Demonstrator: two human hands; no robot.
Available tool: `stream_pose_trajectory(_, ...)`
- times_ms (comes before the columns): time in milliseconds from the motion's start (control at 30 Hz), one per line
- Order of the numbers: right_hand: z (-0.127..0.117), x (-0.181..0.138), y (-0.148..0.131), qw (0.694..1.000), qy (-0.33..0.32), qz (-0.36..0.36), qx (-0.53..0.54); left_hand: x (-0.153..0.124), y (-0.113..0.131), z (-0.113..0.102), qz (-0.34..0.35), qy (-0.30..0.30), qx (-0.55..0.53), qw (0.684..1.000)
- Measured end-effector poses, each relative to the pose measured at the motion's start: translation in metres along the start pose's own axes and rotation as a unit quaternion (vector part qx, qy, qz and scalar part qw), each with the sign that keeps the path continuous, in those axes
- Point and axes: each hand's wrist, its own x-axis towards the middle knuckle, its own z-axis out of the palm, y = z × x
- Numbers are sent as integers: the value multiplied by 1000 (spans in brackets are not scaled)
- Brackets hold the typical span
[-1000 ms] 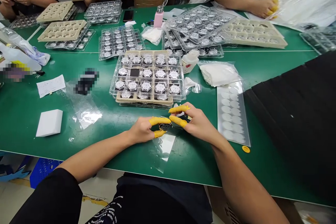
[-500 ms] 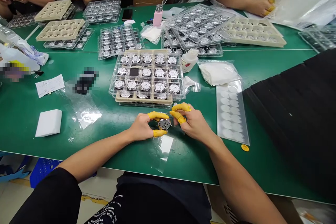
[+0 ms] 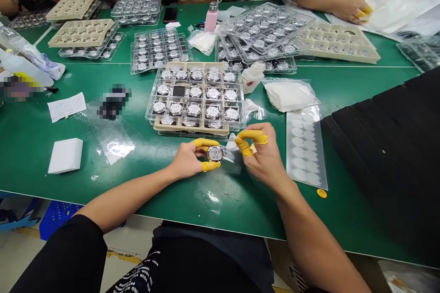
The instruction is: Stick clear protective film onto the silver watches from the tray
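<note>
My left hand [image 3: 190, 158], with yellow finger cots on its fingertips, grips a round silver watch case [image 3: 215, 154] by its edges. The printed back of the case faces up. To the right, my right hand [image 3: 259, 153] is closed in a pinch, also in yellow finger cots. A clear piece of plastic film [image 3: 233, 162] runs from the watch case to the pinched fingers, slightly blurred. Just beyond both hands stands a stack of trays [image 3: 201, 123] holding similar watch cases, one compartment showing only dark lining. Another clear film [image 3: 209, 201] lies near the table's front edge.
White round stickers on a sheet [image 3: 305, 146] and a cloth pack [image 3: 290, 94] lie at right, near a black box-like object [image 3: 388, 146]. A white block [image 3: 65, 155] sits left. Farther back are more trays [image 3: 264, 27], a pink bottle [image 3: 211, 17] and co-workers' hands.
My right hand has moved right and slightly up, away from the watch case, with clear film now spanning the gap. My left hand still holds the case. The view has shifted slightly.
</note>
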Motion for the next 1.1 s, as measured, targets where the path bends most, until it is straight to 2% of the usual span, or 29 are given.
stream_pose_trajectory(67, 2, 0, -4, 997, 36, 22, 66, 3, -1, -1, -21, 26, -17, 999)
stream_pose_trajectory(100, 5, -1, -6, 993, 33, 49, 106, 5, -2, -1, -28, 34, -20, 999)
stream_pose_trajectory(167, 15, -5, -10, 978, -7, 121, 167, 7, -3, -1, -33, 41, -21, 998)
stream_pose_trajectory(267, 30, -12, -14, 946, -79, 237, 206, 10, -3, -2, -41, 43, -23, 998)
stream_pose_trajectory(367, 38, -15, -15, 924, -108, 284, 231, 11, -1, -3, -52, 35, -19, 998)
stream_pose_trajectory(567, 42, -17, -9, 926, -113, 290, 212, 10, -1, -3, -42, 32, -8, 999)
stream_pose_trajectory(833, 41, -16, -11, 948, -105, 259, 154, 10, -5, -3, -28, 29, -1, 999)
stream_pose_trajectory(1100, 42, -17, -12, 956, -97, 242, 131, 9, -5, -4, -22, 27, 16, 999)
